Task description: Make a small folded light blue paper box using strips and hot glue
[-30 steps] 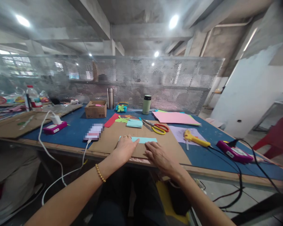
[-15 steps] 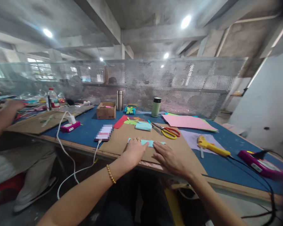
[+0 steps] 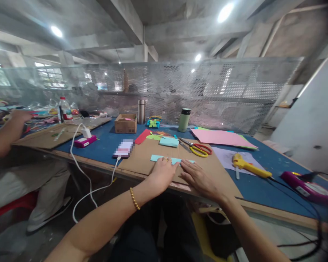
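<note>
A narrow strip of light blue paper (image 3: 154, 158) lies flat on a brown cardboard sheet (image 3: 138, 160) at the table's front. My left hand (image 3: 165, 173) presses down on the strip's middle, fingers laid over it and thumb pointing right. Beside it, my right hand (image 3: 198, 178) rests flat with fingers stretched out, their tips on the strip's right part. The two hands nearly touch, and they cover much of the strip. Just beyond them sits a folded light blue paper piece (image 3: 168, 142). Scissors (image 3: 199, 148) with red and yellow handles lie to its right.
A yellow glue gun (image 3: 247, 167) rests on lilac paper at right, near a purple power strip (image 3: 306, 187). Pink sheets (image 3: 221, 137), a green tumbler (image 3: 184, 120), a steel flask (image 3: 141, 112) and a cardboard box (image 3: 125, 124) stand behind. A charging phone (image 3: 123, 148) lies left. Another person's hand (image 3: 20, 118) is far left.
The view has shifted slightly, so everything sits a little further right. My left hand has slid rightward along the strip, baring more of its left end. Both hands stay pressed on the paper.
</note>
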The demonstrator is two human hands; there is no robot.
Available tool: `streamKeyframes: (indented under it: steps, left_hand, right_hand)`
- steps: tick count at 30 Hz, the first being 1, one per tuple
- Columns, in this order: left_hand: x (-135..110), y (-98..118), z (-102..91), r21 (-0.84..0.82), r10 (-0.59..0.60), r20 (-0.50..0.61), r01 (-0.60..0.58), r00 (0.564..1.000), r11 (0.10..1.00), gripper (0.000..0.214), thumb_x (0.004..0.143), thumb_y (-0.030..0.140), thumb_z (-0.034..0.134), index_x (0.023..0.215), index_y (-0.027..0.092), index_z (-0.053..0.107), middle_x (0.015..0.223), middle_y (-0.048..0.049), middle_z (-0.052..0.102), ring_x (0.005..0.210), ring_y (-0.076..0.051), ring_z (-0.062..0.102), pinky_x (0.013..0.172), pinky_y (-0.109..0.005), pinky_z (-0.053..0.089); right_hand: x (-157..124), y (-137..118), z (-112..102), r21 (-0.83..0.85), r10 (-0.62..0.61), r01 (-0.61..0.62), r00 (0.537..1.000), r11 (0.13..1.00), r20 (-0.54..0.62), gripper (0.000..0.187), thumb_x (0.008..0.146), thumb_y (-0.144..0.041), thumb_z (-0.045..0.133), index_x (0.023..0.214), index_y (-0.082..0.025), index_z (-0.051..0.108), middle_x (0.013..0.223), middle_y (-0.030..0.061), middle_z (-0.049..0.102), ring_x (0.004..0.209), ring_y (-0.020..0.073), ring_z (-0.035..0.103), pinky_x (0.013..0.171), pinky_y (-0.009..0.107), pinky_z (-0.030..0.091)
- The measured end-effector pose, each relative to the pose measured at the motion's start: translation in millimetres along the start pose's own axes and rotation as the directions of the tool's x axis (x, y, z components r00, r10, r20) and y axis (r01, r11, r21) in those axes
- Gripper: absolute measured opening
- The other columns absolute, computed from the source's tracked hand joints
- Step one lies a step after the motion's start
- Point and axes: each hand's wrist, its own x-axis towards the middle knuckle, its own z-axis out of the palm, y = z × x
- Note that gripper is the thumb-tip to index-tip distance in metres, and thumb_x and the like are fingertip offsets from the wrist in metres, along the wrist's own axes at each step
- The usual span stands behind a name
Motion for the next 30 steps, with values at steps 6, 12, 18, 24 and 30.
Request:
streamKeyframes:
  steps: [6,12,18,24,30]
  left_hand:
    - [-15,-12,-3.4,0.016,-0.078,0.025,0.078,0.997,0.997,0.037,0.094,0.012,0.044,0.13,0.015,0.052,0.115,-0.0183,0.064,0.108,-0.027,0.058,0.091,-0.041,0.038]
    - [-34,-38,-2.7,0.037,-0.157,0.064,0.155,0.986,0.987,0.033,0.093,0.008,0.041,0.12,0.011,0.06,0.112,-0.0193,0.065,0.103,-0.028,0.061,0.085,-0.04,0.037]
    - [-39,-55,-11.3,0.083,-0.204,0.088,0.197,0.975,0.977,0.028,0.09,0.006,0.043,0.101,0.01,0.068,0.097,-0.0175,0.067,0.094,-0.029,0.062,0.083,-0.044,0.038]
    - [1,-15,-11.1,-0.084,-0.019,-0.037,0.016,0.999,0.996,0.031,0.091,0.008,0.044,0.115,0.011,0.062,0.113,-0.0173,0.063,0.103,-0.026,0.059,0.086,-0.039,0.043]
    - [10,-1,14.1,-0.313,0.162,-0.091,-0.182,0.983,0.932,0.026,0.101,0.024,0.036,0.109,0.015,0.059,0.117,-0.0102,0.063,0.111,-0.022,0.057,0.096,-0.035,0.043]
  right_hand:
    - [0,0,-1,0.008,-0.026,0.026,0.999,1.0,-0.023,0.045,0.1,-0.042,0.042,0.137,-0.02,0.054,0.145,0.015,0.052,0.139,0.0273,0.042,0.113,0.054,0.035]
    - [-1,-3,-3,0.014,-0.028,0.028,1.0,1.0,-0.009,0.046,0.1,-0.042,0.04,0.137,-0.017,0.054,0.145,0.016,0.051,0.14,0.0273,0.041,0.114,0.053,0.034]
    - [0,-9,-8,0.006,0.009,-0.009,0.999,1.0,0.033,0.047,0.1,-0.042,0.04,0.137,-0.015,0.053,0.146,0.017,0.049,0.141,0.0283,0.039,0.114,0.054,0.032]
    - [-1,-14,-12,0.0,0.009,-0.009,1.0,1.0,0.023,0.044,0.101,-0.041,0.041,0.135,-0.018,0.055,0.145,0.0162,0.051,0.139,0.0273,0.043,0.112,0.053,0.035]
    - [-6,-15,-18,-0.073,-0.057,0.059,0.998,0.996,0.031,0.038,0.102,-0.043,0.038,0.122,-0.02,0.06,0.134,0.0135,0.059,0.131,0.0236,0.049,0.109,0.045,0.038]
